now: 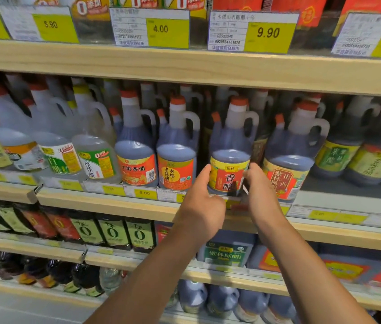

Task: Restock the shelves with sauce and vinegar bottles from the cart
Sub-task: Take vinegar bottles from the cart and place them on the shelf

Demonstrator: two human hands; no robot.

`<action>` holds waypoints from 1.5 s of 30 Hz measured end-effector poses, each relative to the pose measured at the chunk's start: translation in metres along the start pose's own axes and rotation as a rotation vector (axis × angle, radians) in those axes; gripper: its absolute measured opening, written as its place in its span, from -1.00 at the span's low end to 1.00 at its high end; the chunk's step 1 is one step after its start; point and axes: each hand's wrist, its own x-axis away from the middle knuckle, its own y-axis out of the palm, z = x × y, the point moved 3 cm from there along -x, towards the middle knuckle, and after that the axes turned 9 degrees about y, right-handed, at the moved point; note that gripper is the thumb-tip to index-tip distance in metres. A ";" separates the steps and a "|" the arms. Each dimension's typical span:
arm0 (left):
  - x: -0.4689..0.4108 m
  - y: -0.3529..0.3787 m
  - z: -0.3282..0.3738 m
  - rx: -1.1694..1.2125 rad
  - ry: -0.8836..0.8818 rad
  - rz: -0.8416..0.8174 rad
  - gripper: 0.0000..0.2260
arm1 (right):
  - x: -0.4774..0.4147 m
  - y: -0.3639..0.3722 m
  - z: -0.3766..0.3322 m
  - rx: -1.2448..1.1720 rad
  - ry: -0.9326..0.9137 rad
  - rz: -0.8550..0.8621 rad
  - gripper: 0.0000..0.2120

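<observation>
A dark vinegar jug [230, 146] with a red cap, a side handle and a red and yellow label stands upright at the front of the middle shelf [114, 204]. My left hand [202, 206] holds the jug's lower left side, thumb up along the label. On the lower right side my right hand [261, 190] holds the jug with its fingers curled round the label. Both arms reach up from the bottom of the view. The cart is out of view.
Similar dark jugs [176, 146] [290, 150] stand close on both sides, with clear vinegar jugs [93, 148] further left. Price tags [250, 31] hang on the shelf above. Lower shelves hold dark bottles [112, 232] and jugs [222, 298].
</observation>
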 end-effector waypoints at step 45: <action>0.006 0.094 0.038 -0.060 -0.039 -0.187 -0.49 | 0.000 -0.097 0.026 -0.145 0.059 -0.131 -0.41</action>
